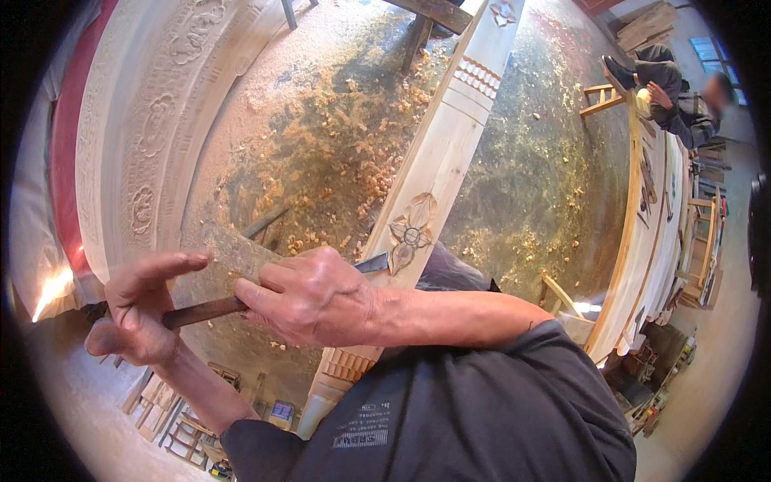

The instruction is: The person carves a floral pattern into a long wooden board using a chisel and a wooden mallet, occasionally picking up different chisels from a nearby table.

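Observation:
A wood chisel lies almost level across my front, its wooden handle (205, 312) on the left and its metal blade (373, 263) on the right. My right hand (309, 293) is closed around the chisel's middle. Its blade tip meets the lower petals of a carved flower (411, 234) on a long pale board (440, 153). At the handle's butt end is my left hand (143, 312), fingers and thumb spread apart, the palm beside or against the butt; I cannot tell if they touch. Scalloped carving (349, 365) shows on the board's near end.
A wide carved panel (157, 120) curves along the left. Shavings (353, 153) litter the floor. A wooden trestle (430, 20) stands at the far end of the board. To the right, a person (683, 96) sits by a workbench (630, 233) with tools on it.

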The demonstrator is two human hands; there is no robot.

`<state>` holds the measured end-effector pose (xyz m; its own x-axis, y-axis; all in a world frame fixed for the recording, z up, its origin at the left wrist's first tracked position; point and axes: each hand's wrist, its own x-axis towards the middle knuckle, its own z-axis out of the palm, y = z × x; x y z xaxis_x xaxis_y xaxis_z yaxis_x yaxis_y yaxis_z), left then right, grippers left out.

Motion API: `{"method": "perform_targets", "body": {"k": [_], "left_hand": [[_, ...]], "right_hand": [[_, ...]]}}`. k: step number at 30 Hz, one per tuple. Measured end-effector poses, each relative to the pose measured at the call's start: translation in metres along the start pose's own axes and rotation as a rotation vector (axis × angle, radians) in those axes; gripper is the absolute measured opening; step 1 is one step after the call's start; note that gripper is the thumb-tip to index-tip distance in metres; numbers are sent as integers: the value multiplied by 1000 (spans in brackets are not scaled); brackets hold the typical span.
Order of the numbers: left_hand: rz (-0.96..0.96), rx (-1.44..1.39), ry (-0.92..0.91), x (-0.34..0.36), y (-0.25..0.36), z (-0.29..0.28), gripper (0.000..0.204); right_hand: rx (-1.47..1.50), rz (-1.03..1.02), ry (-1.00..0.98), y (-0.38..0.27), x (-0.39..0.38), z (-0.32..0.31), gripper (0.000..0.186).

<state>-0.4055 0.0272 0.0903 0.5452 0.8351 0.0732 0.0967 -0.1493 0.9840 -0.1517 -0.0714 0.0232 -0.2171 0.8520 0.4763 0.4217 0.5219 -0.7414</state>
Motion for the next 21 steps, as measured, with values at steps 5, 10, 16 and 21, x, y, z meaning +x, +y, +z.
{"method": "perform_targets", "body": {"k": [5, 10, 16, 21], "left_hand": [[-7, 30, 229, 13, 6, -14, 141], [40, 230, -86, 38, 3, -3, 139], [140, -91, 271, 31, 10, -49, 138], [97, -30, 164, 47, 13, 0, 129]], "right_hand": [[-17, 50, 51, -3, 5, -1, 26], [-18, 63, 136, 0, 7, -3, 25], [-15, 54, 186, -3, 9, -5, 27], [-14, 48, 253, -3, 11, -7, 29]]}}
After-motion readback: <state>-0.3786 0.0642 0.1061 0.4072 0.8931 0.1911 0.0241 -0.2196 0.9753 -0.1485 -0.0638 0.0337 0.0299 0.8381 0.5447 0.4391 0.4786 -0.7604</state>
